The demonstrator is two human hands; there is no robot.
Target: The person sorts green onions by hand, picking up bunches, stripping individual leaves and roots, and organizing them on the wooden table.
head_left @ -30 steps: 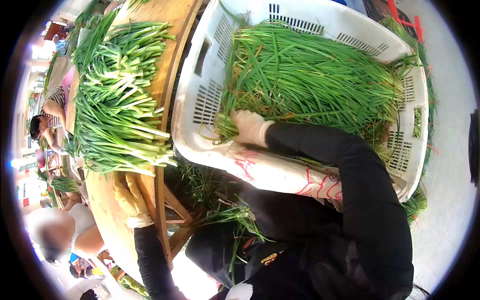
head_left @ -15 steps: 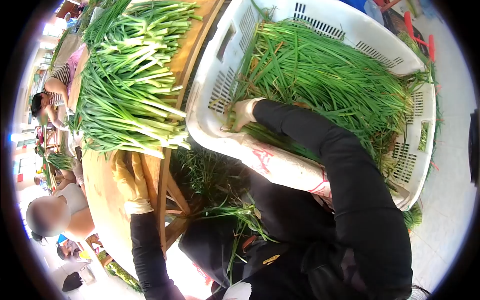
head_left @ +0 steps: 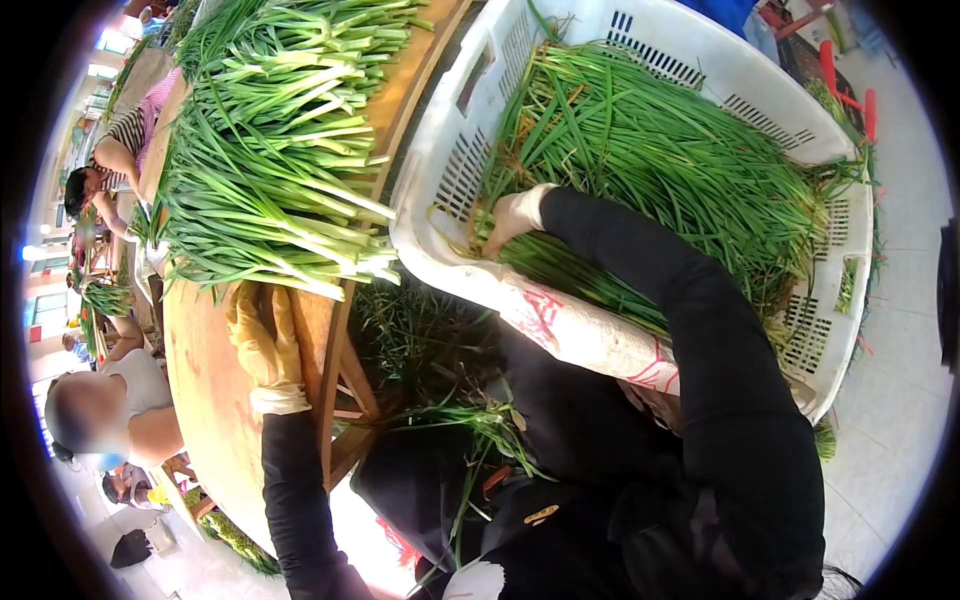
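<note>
My left hand (head_left: 262,338), in a yellowish glove with a pale cuff, lies palm down on the wooden table (head_left: 205,370). Its fingers are stretched out beside a row of green garlic chives (head_left: 290,190) with pale stalks, and it holds nothing. My right hand (head_left: 518,218), in a pale glove, reaches into the white plastic crate (head_left: 425,225) at its near left corner. The fingers curl down around the end of some garlic chives (head_left: 555,265) along the near wall. Leaves partly hide the fingertips. More long garlic chives (head_left: 660,140) fill the crate.
A pale sack with red print (head_left: 560,325) drapes over the crate's near wall. Loose leaves (head_left: 490,430) lie on my lap, with more greens below the table edge. Other people (head_left: 140,405) sit across the table. A red stool (head_left: 845,90) stands beyond the crate.
The view has shifted slightly, so table and crate sit a little differently in it. My right hand stays in the same crate corner, bent slightly more. My left hand still rests on the table.
</note>
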